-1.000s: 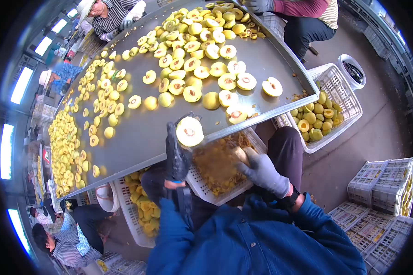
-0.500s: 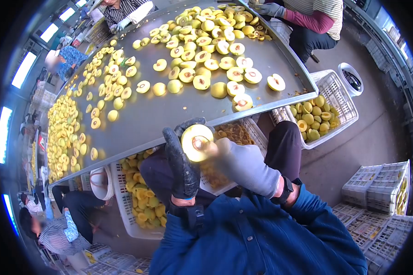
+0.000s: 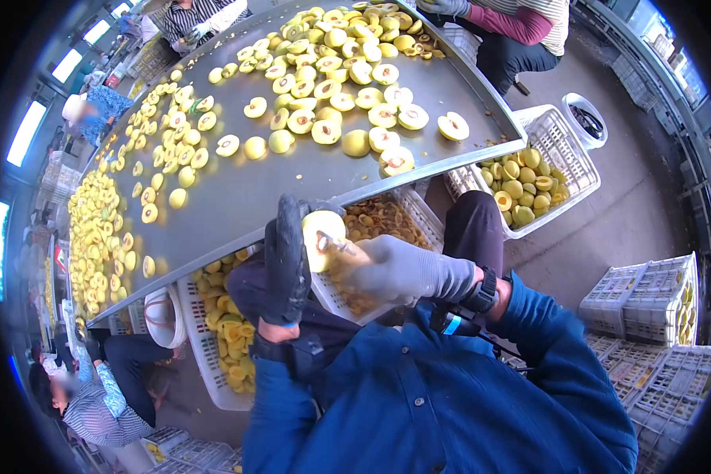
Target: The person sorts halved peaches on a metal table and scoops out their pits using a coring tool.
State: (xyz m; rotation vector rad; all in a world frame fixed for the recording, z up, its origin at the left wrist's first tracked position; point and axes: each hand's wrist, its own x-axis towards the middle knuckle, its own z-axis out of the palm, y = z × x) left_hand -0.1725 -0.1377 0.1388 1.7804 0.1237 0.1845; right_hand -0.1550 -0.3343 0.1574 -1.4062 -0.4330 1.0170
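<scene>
My left hand [image 3: 288,253], in a black glove, holds a halved yellow fruit [image 3: 322,237] with its cut face toward my right hand. My right hand [image 3: 403,270], in a grey glove, is closed round a small tool [image 3: 344,248] whose tip is at the pit in the middle of the fruit half. The tool's handle is mostly hidden by the glove. Just beyond my hands is the edge of the metal table [image 3: 237,193], which bears many fruit halves [image 3: 300,120]. Below my hands a white crate [image 3: 425,213] holds brownish scraps [image 3: 379,220].
A crate of fruit halves [image 3: 231,336] stands left of my legs, another crate [image 3: 581,170] to the right beside a white bucket [image 3: 584,122]. Stacked crates [image 3: 640,300] are at the lower right. Co-workers [image 3: 521,28] sit round the table; another person [image 3: 107,411] sits at the lower left.
A second ago my right hand was apart from the fruit, over the scrap crate. It has since come to the fruit half, and the tool tip is now at its centre.
</scene>
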